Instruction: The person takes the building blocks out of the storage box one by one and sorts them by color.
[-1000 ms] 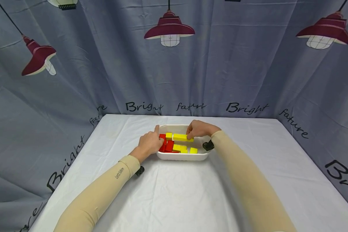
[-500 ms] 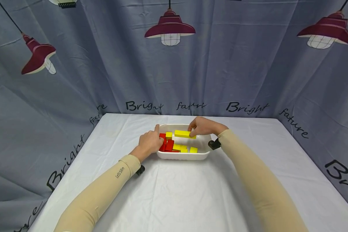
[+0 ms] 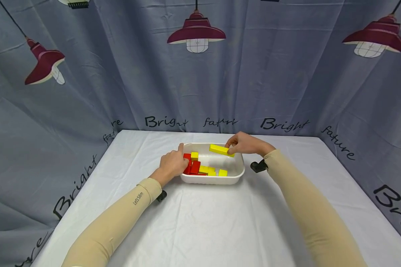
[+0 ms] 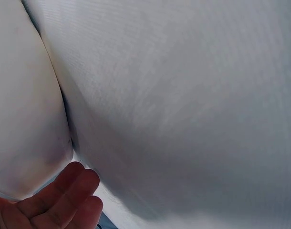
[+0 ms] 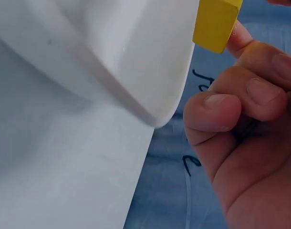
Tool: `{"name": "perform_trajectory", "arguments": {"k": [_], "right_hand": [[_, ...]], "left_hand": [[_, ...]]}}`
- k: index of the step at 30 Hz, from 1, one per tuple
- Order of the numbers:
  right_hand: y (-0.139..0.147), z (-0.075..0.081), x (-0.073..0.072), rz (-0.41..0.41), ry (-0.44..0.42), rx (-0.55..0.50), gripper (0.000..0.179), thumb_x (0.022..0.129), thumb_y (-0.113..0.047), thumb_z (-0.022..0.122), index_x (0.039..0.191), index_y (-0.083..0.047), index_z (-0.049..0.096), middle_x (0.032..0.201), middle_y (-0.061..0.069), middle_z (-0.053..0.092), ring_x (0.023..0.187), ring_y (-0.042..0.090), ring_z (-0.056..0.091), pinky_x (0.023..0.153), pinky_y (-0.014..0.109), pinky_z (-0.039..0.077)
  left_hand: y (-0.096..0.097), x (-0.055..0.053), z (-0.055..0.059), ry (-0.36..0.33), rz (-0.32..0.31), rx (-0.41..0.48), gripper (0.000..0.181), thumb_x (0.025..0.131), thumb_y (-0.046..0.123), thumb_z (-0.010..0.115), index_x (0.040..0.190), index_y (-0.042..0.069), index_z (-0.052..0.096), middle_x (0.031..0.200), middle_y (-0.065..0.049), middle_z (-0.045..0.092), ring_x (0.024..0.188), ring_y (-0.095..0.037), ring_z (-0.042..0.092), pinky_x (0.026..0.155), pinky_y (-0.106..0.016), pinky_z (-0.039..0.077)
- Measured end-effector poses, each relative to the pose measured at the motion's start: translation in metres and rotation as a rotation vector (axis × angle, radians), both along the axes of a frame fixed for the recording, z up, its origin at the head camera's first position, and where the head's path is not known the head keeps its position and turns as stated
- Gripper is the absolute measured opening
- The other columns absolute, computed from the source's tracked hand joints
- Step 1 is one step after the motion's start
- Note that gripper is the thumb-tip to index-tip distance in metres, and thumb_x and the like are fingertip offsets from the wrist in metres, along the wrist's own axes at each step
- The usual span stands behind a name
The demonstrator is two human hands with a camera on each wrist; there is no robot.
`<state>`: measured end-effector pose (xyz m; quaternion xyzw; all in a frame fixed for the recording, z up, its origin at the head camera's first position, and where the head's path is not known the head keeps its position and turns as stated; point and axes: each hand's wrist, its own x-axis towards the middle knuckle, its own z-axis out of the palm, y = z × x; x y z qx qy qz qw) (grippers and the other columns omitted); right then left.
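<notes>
Over the right half of a white tub, a long yellow block is held up at a slant. My right hand pinches its right end between thumb and fingers; the end of the block also shows in the right wrist view. My left hand holds the tub's left end, thumb over the rim and index finger pointing away along it. In the left wrist view, several left-hand fingers lie beside the outside of the tub. Red blocks sit inside, near my left thumb, partly hidden by it.
Inside the tub are also a small yellow block at the back left, yellow blocks at the front and a lone yellow block further right. A white cloth covers the table; a grey-blue curtain hangs behind.
My right hand has lifted the long yellow block from the tub's back part and carried it right and up, tilting it. The left hand and the other blocks stay put.
</notes>
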<state>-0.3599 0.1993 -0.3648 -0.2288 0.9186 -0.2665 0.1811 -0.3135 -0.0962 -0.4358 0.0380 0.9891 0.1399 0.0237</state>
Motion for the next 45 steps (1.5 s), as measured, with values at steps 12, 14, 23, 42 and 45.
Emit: {"name": "perform_trajectory", "arguments": {"k": [12, 14, 23, 42, 45], "right_hand": [[0.028, -0.002, -0.002, -0.048, 0.054, 0.011, 0.033, 0.084, -0.024, 0.072, 0.114, -0.008, 0.074, 0.072, 0.003, 0.051, 0.072, 0.019, 0.047, 0.065, 0.032, 0.039], [0.032, -0.002, -0.003, -0.058, 0.058, 0.01, 0.034, 0.085, -0.024, 0.072, 0.114, -0.007, 0.074, 0.07, 0.003, 0.05, 0.071, 0.018, 0.047, 0.065, 0.032, 0.04], [0.055, -0.007, -0.005, -0.141, 0.04, 0.018, 0.039, 0.088, -0.026, 0.07, 0.12, -0.005, 0.071, 0.079, 0.007, 0.06, 0.082, 0.023, 0.052, 0.074, 0.035, 0.045], [0.106, -0.032, -0.01, -0.321, -0.033, 0.005, 0.049, 0.091, -0.032, 0.068, 0.13, -0.002, 0.065, 0.128, 0.019, 0.064, 0.107, 0.032, 0.054, 0.076, 0.033, 0.046], [0.11, -0.039, -0.011, -0.323, -0.025, 0.005, 0.049, 0.091, -0.031, 0.067, 0.129, 0.0, 0.065, 0.129, 0.019, 0.064, 0.107, 0.03, 0.054, 0.082, 0.037, 0.047]], "left_hand": [[0.0, -0.001, -0.001, -0.012, 0.005, -0.001, 0.071, 0.097, 0.031, 0.049, 0.159, 0.008, 0.023, 0.115, -0.015, 0.071, 0.082, -0.026, 0.066, 0.081, -0.045, 0.056], [0.0, -0.002, -0.001, -0.014, 0.004, -0.004, 0.071, 0.097, 0.032, 0.049, 0.159, 0.008, 0.023, 0.114, -0.015, 0.071, 0.081, -0.026, 0.066, 0.081, -0.044, 0.056], [0.0, -0.002, 0.0, -0.021, 0.013, -0.018, 0.072, 0.098, 0.033, 0.049, 0.16, 0.008, 0.022, 0.114, -0.014, 0.071, 0.082, -0.027, 0.066, 0.081, -0.044, 0.056], [0.0, -0.003, 0.0, -0.041, 0.011, -0.005, 0.073, 0.098, 0.033, 0.049, 0.16, 0.008, 0.02, 0.117, -0.015, 0.07, 0.081, -0.026, 0.066, 0.082, -0.044, 0.056], [0.001, -0.002, 0.0, -0.043, 0.01, -0.001, 0.073, 0.098, 0.033, 0.049, 0.16, 0.008, 0.02, 0.118, -0.015, 0.07, 0.081, -0.026, 0.066, 0.083, -0.044, 0.056]]}}
